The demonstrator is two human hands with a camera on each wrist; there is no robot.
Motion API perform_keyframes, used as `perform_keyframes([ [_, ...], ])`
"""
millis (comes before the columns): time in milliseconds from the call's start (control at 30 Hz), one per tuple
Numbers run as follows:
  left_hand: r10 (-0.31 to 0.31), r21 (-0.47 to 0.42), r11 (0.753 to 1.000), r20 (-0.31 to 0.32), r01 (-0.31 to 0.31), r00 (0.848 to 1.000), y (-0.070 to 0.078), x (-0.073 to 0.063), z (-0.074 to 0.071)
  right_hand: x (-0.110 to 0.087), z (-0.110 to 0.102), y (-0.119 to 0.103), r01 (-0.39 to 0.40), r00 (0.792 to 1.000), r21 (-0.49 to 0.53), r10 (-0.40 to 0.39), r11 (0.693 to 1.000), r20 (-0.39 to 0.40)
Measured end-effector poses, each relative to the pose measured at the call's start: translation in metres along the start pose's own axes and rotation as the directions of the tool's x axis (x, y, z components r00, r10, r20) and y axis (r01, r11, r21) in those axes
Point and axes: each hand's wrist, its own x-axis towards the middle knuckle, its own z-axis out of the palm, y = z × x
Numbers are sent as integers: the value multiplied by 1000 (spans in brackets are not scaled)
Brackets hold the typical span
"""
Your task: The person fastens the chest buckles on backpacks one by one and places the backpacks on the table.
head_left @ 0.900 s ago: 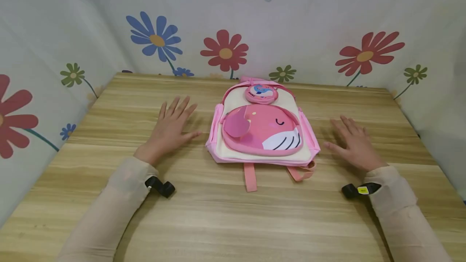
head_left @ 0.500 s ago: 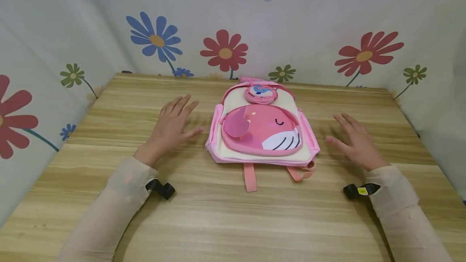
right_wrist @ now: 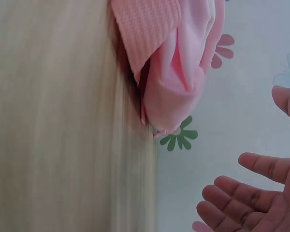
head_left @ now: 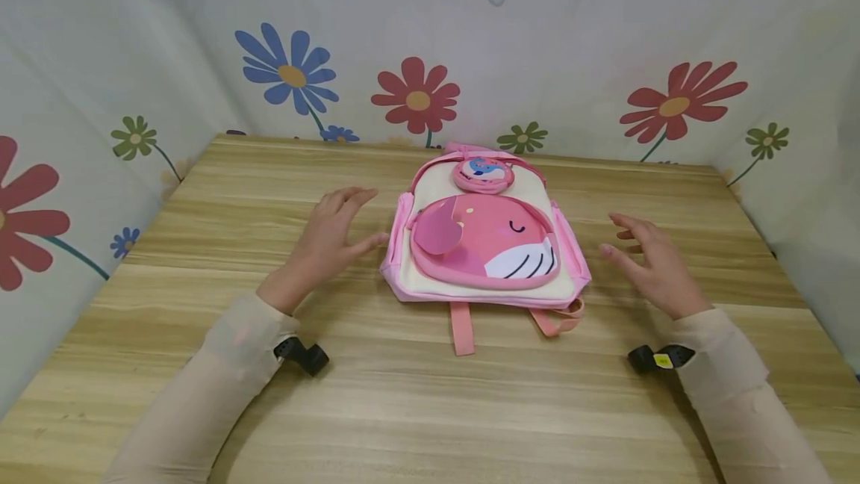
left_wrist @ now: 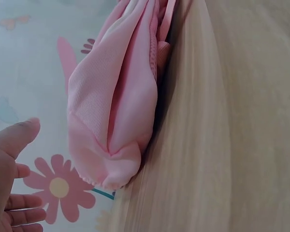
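Observation:
A small pink and cream backpack (head_left: 437,290) with a whale face on its front pocket lies flat on the wooden table. Near its top sits a round pink pouch (head_left: 484,174). My left hand (head_left: 322,241) hovers just left of the bag, thumb toward its side, holding nothing. To the right of the bag, my right hand (head_left: 661,264) is raised with relaxed, slightly bent fingers and a gap to the bag. The left wrist view shows the bag's pink side pocket (left_wrist: 130,96) apart from the thumb. In the right wrist view, the fingers (right_wrist: 261,166) are spread and touch nothing.
Two pink straps, one of them the left strap (head_left: 461,327), stick out below the bag on the table (head_left: 430,417). A flower-printed cloth (head_left: 537,43) hangs behind and at the sides. Each wrist wears a black camera, such as the left camera (head_left: 302,355).
Both hands have lifted and turned, palms more toward the bag. The left hand has moved right, closer to the bag; the right hand's fingers have bent slightly. The backpack has stayed put.

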Motion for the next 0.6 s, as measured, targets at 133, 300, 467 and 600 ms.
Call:
perform_keyframes([
  [133,0,-45,999,16,1,1000,3,0,4,-1,3,-6,18,1000,59,-16,998,-26],
  [300,-10,-109,994,41,14,999,7,0,8,-1,7,-13,18,1000,99,-15,995,-23],
  [467,-26,-202,979,68,39,997,9,-1,14,-2,11,-20,16,1000,123,-15,992,-6],
  [600,-65,-268,959,93,88,994,11,-2,20,-3,13,-27,-17,1000,133,14,991,26],
])
